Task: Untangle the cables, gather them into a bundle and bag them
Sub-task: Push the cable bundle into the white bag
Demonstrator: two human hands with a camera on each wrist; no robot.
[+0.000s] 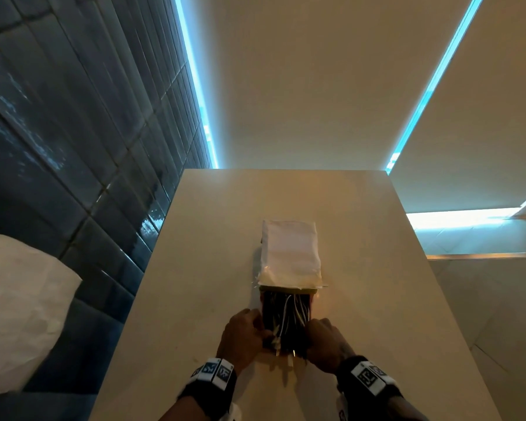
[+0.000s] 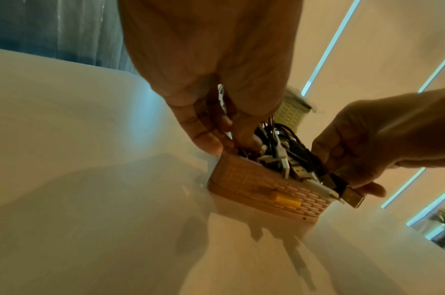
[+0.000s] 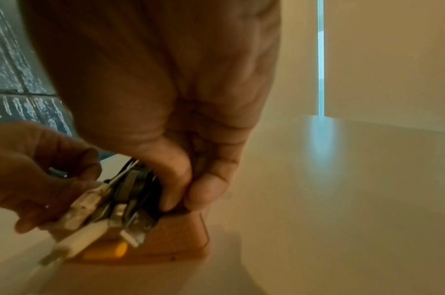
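The pale table (image 1: 362, 268) carries everything, and both hands work at its near end. Beyond the fingertips lies a white packet (image 1: 290, 253), perhaps the bags meant for the cables, though I cannot tell; its near edge just touches the far end of the basket.

The basket (image 2: 254, 185) is a small pinkish plastic one with a woven-brick pattern and a yellow latch (image 2: 287, 200) on its near wall. It sits between the two hands, so that each can reach in from its own side.

The cables (image 2: 284, 147) are a mixed black and white tangle, crammed in the basket with their plugs spilling over the near rim below the fingers. They are not yet untangled, bundled or bagged, so the task looks to be at its start.

The left hand (image 1: 243, 338) has its fingers (image 2: 244, 131) curled down into the left side of the heap, thumb outside the basket wall. It seems to grip the cables, probably to lift or steady the mass.

The right hand (image 1: 325, 341) pinches the black strands at the right edge between thumb (image 3: 173, 179) and fingers, likely to draw the same clump out together.

A flat USB plug (image 2: 352, 198) juts past the rim just beside the right thumb tip.

The wrist bands (image 1: 369, 376) bear black-and-white square marker codes; no readable words or brand show anywhere.
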